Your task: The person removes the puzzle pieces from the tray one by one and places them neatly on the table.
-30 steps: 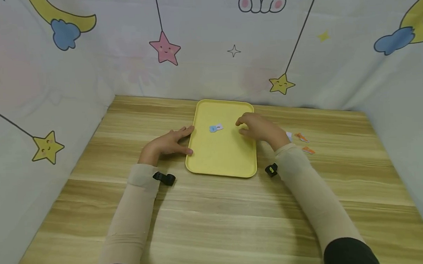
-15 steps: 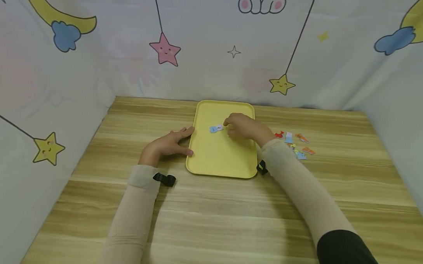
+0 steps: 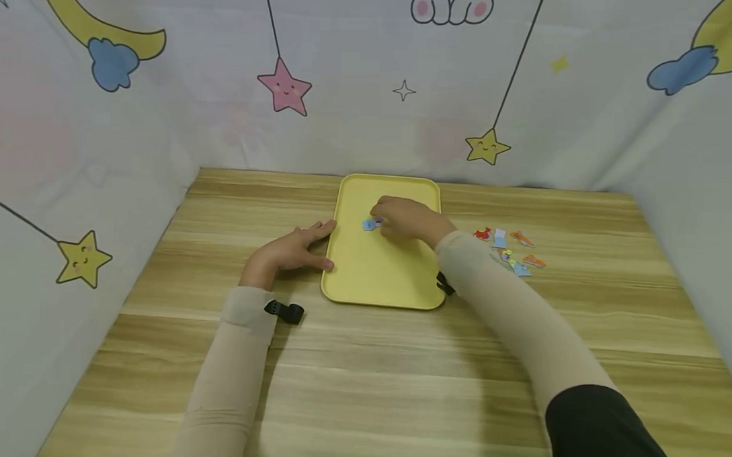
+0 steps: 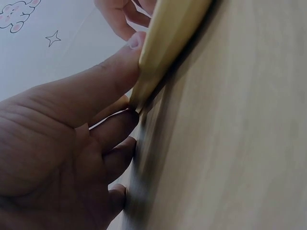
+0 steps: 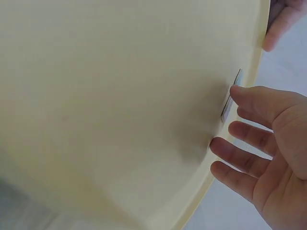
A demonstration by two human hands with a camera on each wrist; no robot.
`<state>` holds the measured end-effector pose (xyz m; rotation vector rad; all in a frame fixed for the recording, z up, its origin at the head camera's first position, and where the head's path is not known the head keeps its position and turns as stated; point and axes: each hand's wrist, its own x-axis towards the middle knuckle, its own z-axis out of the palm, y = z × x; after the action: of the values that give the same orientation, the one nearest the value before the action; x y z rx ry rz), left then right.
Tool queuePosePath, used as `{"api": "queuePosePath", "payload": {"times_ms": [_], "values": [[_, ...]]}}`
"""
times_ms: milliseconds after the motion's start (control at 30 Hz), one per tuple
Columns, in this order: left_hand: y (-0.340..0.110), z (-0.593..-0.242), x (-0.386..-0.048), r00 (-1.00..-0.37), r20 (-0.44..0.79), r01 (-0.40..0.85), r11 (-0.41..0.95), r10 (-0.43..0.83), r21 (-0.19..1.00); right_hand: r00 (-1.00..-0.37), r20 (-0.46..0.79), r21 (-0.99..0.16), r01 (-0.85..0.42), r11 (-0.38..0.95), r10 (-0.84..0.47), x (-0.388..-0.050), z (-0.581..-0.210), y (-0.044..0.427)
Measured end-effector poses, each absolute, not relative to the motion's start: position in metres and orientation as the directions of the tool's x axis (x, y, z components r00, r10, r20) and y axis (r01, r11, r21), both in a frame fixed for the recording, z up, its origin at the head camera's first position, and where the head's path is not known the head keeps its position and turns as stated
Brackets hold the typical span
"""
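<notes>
A yellow tray (image 3: 386,275) lies on the wooden table. Against its left rim rests my left hand (image 3: 291,250), thumb and forefinger spread and touching the edge; in the left wrist view the thumb tip meets the rim. On the upper part of the tray lie small flat blue-and-white cutout pieces (image 3: 367,225), partly covered by my right hand (image 3: 407,219). In the right wrist view, the right thumb tip touches a thin flat piece (image 5: 225,111) on the tray, and the other fingers are loosely bent. Whether the forefinger also presses the piece cannot be told.
Right of the tray lie several small cutouts: a red one (image 3: 482,234), a white-and-blue one (image 3: 499,238), orange ones (image 3: 522,238) and a blue-and-yellow cluster (image 3: 517,267). A printed cloth (image 3: 363,134) stands behind the table (image 3: 371,376) and at both sides.
My right hand has moved left over the tray to the small blue-and-white pieces, uncovering the loose cutouts at the right. The left hand and tray have stayed put.
</notes>
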<state>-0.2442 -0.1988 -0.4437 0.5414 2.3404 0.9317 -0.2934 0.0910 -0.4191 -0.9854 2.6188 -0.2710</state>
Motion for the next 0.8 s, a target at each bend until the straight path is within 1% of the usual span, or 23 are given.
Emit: {"api": "queuePosePath", "payload": {"times_ms": [133,267,467,800], "values": [[-0.199,-0.445,-0.244,-0.763,-0.344,0.160,0.676,0.548,0.720,-0.701,-0.231,-0.269,-0.621,0.736,-0.675,-0.295,-0.421,0.085],[-0.199,-0.444,-0.243,-0.764,-0.343,0.158,0.674,0.546,0.722,-0.712,-0.222,-0.257,-0.617,0.744,-0.666,-0.295,-0.420,0.081],[-0.199,-0.442,-0.243,-0.763,-0.341,0.156,0.669,0.549,0.727,-0.718,-0.246,-0.229,-0.609,0.759,-0.651,-0.293,-0.418,0.079],[-0.199,-0.441,-0.242,-0.765,-0.344,0.154,0.674,0.544,0.723,-0.710,-0.236,-0.258,-0.612,0.747,-0.663,-0.289,-0.414,0.083]]}}
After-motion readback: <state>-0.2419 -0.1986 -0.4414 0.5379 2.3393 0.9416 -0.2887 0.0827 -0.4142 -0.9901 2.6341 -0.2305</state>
